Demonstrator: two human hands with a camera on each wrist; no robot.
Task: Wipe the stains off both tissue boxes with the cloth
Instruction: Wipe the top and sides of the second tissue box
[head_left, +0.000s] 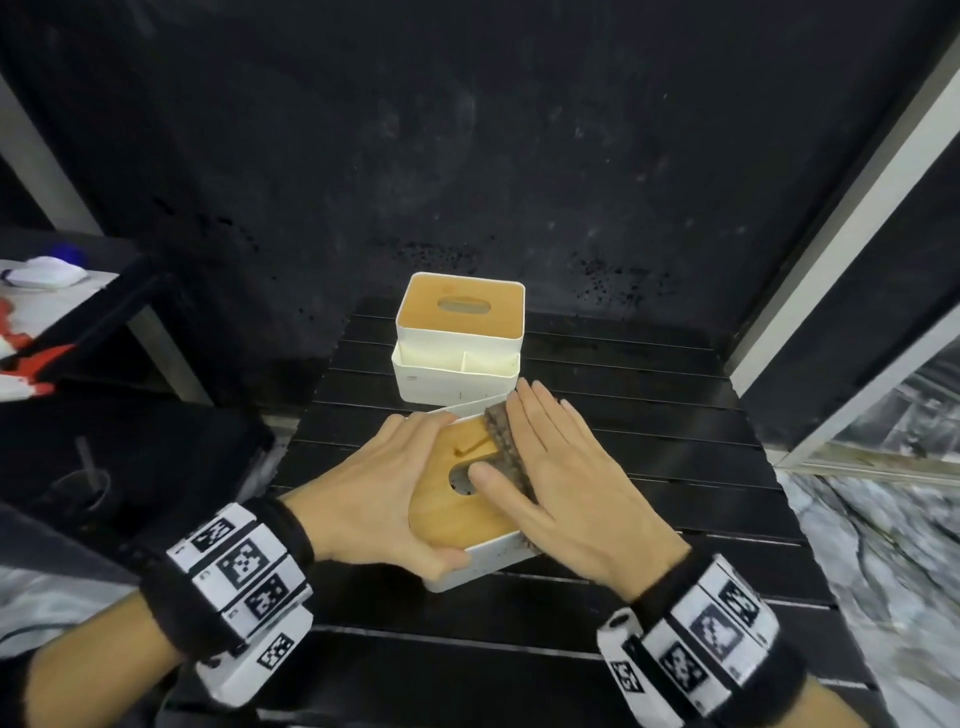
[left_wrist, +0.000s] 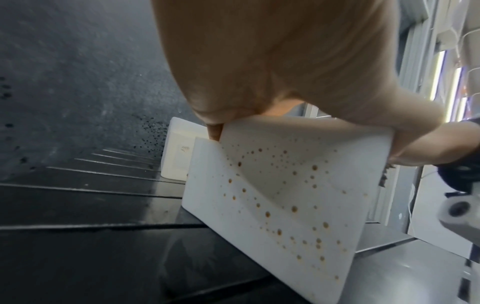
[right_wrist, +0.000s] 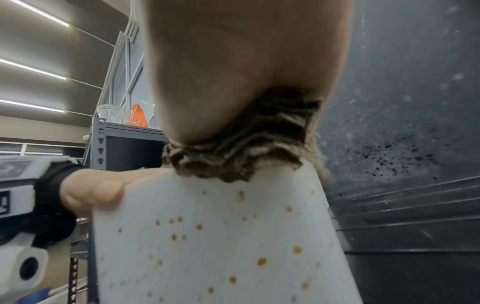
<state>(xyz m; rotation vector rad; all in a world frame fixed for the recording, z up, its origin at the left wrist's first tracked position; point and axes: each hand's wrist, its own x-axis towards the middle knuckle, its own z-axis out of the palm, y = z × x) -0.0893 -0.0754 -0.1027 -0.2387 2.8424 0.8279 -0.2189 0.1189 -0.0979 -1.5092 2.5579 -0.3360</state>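
Two tissue boxes stand on the black slatted surface (head_left: 649, 467). The near tissue box (head_left: 457, 569) is white with a wooden lid that has a round opening and a slit; it sits between the person's hands, turned at an angle to the slats. Its white side walls are speckled with many small orange-brown stains (left_wrist: 293, 208), plain in both wrist views. The far tissue box (head_left: 460, 332) stands just behind it, also white with a wooden lid and an oval slot, and it carries a shallow divided tray on its front. Whether the two boxes touch cannot be told.

One cloth (head_left: 506, 447) is in view, a brownish, ribbed piece. It lies along the right edge of the near box's lid and hangs a little over the side wall.

The left hand (head_left: 379, 493) grips the near box, its fingers (head_left: 415, 423) curled over the far left corner and the thumb hooked on the near corner. The right hand (head_left: 566, 478) lies flat on the cloth with fingers (head_left: 540, 415) straight and released, pressing it onto the lid, the thumb beside the round opening.
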